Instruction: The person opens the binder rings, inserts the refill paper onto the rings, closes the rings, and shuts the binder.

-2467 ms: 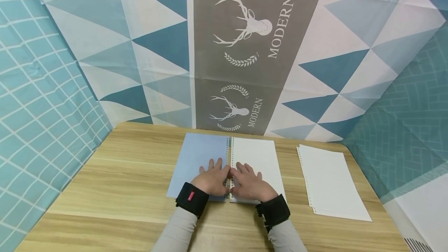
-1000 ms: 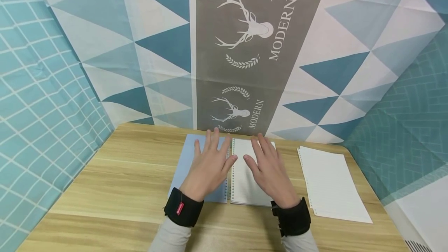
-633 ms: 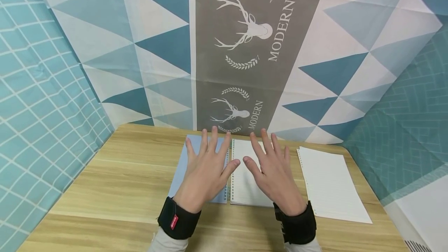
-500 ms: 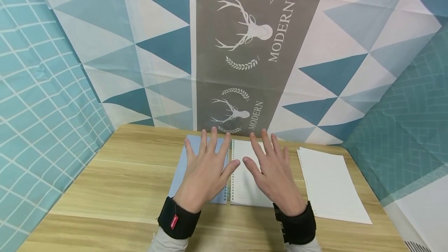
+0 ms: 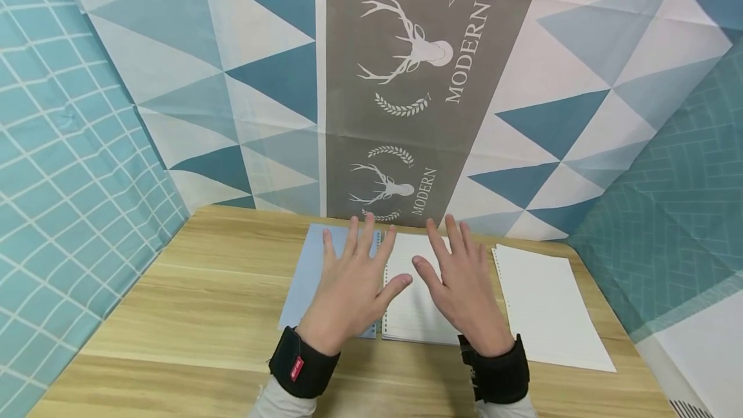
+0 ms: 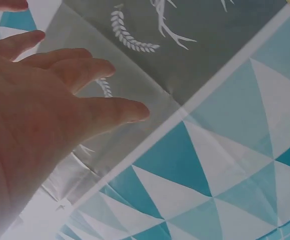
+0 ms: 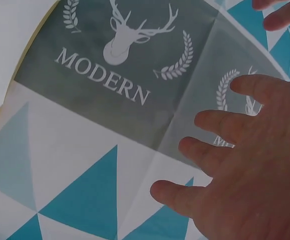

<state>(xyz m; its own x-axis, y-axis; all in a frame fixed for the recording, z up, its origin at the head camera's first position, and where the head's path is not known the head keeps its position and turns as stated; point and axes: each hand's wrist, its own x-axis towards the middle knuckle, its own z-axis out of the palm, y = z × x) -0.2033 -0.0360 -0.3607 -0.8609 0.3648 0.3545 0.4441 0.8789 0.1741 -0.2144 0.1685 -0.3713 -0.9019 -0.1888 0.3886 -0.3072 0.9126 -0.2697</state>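
A spiral notebook lies spread on the wooden table, its blue cover (image 5: 307,276) on the left and its white lined pages (image 5: 409,315) on the right. My left hand (image 5: 351,292) is held over the blue cover and the ring binding, fingers spread and holding nothing. Over the lined pages my right hand (image 5: 464,289) has its fingers spread too, with nothing in it. Each hand hides part of the notebook beneath it. The left wrist view shows the left hand (image 6: 39,100) against the patterned backdrop, and the right wrist view shows the right hand (image 7: 240,150) likewise.
Loose lined sheets (image 5: 557,308) with punched edges lie on the table to the right of the notebook. The wooden table (image 5: 191,302) meets a patterned cloth backdrop (image 5: 377,115) at the back. Tiled cloth hangs at both sides.
Both hands have lifted off the notebook's middle, where they rested earlier, and spread their fingers. In the last half second they have shifted slightly right. The notebook and loose sheets stay put.
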